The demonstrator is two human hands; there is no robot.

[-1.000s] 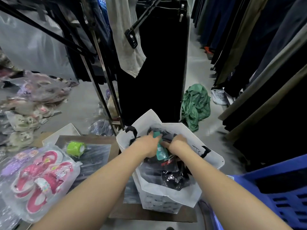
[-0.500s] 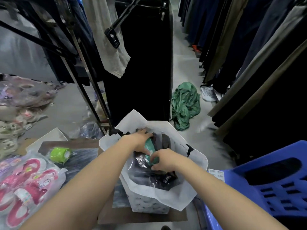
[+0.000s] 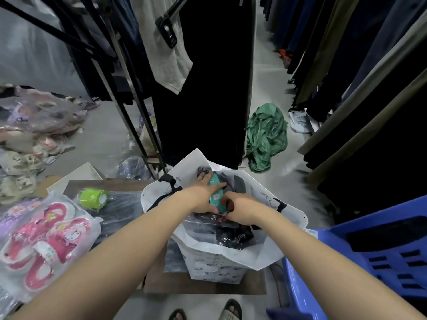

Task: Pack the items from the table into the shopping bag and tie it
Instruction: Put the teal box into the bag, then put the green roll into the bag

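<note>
A white shopping bag [image 3: 265,252] with black handles stands open on the right end of the low wooden table [image 3: 203,285]. Dark clothes in plastic wrap fill it. Both hands are inside its mouth. My left hand [image 3: 204,195] lies over a teal packet [image 3: 216,195] on top of the clothes, fingers spread along it. My right hand [image 3: 240,210] grips the packet's near end. On the table to the left lie a green tape roll [image 3: 93,197] and pink sandals in a clear plastic pack [image 3: 44,241].
A blue plastic chair [image 3: 374,257] stands close on the right. Clothes racks with dark garments [image 3: 208,77] hang ahead and along the right. A green cloth [image 3: 265,135] lies on the floor. Bagged goods [image 3: 34,125] pile at the left. My sandalled feet [image 3: 228,311] show below.
The teal packet has gone from upright between my hands to lying lower in the bag, and both hands have followed it down. The view has shifted slightly.
</note>
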